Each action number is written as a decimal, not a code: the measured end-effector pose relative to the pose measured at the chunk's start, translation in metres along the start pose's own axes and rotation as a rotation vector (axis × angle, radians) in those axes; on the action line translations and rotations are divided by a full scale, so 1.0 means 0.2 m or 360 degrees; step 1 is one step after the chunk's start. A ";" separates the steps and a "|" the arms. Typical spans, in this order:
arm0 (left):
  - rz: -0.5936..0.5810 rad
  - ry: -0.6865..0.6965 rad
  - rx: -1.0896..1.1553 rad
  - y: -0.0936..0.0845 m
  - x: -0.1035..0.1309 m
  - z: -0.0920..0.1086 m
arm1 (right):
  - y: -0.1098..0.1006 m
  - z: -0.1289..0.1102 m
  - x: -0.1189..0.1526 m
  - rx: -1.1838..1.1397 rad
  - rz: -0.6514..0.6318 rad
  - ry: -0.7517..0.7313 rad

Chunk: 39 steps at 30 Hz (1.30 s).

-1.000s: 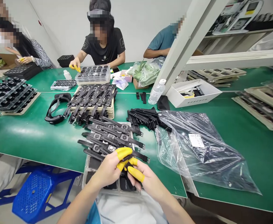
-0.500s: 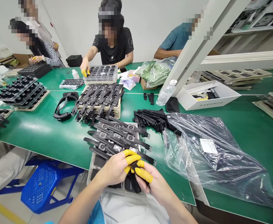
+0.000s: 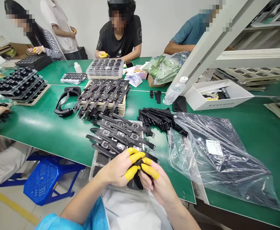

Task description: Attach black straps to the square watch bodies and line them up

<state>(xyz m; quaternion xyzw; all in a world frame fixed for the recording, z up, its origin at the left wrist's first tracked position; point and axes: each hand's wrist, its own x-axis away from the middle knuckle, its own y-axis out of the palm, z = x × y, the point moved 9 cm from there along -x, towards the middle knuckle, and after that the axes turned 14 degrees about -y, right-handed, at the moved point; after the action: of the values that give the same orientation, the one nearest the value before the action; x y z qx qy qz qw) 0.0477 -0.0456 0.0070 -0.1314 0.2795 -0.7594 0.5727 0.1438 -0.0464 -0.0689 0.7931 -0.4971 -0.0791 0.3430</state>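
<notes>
My left hand (image 3: 120, 167) and my right hand (image 3: 153, 179) meet at the table's near edge, yellow covers on several fingertips. Between them they pinch a small black smartwatch (image 3: 140, 163), mostly hidden by the fingers. A dark strap hangs below it, under my right hand. Just beyond my fingers, several black smartwatches (image 3: 120, 136) lie in slanted rows, backs up and straps spread. They rest on a clear plastic tray (image 3: 94, 163), whose near compartments sit partly under my wrists. To the right is a pile of loose black watch straps (image 3: 157, 118).
A large plastic bag (image 3: 214, 147) of black items covers the right side. Behind stand a water bottle (image 3: 175, 91), a white box (image 3: 222, 95) and stacked watch trays (image 3: 103, 95). A black headset (image 3: 66, 100) lies left; a blue stool (image 3: 42, 180) stands below. Co-workers sit across the table.
Both hands stay together on the smartwatch, with my left fingers shifting slightly around it. The view has tilted a little. The co-worker opposite has drawn a hand back from the clear tray stack.
</notes>
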 end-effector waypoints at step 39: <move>0.0119 -0.0109 -0.0565 -0.24 0.13 0.11 | 0.03 -0.29 0.02 0.1497 -0.0496 -0.0674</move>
<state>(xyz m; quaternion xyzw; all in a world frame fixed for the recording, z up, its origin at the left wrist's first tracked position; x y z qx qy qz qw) 0.0131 -0.0677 0.0501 -0.2457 0.3942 -0.6714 0.5775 0.1681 -0.0253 -0.0205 0.8921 -0.4137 -0.0561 -0.1728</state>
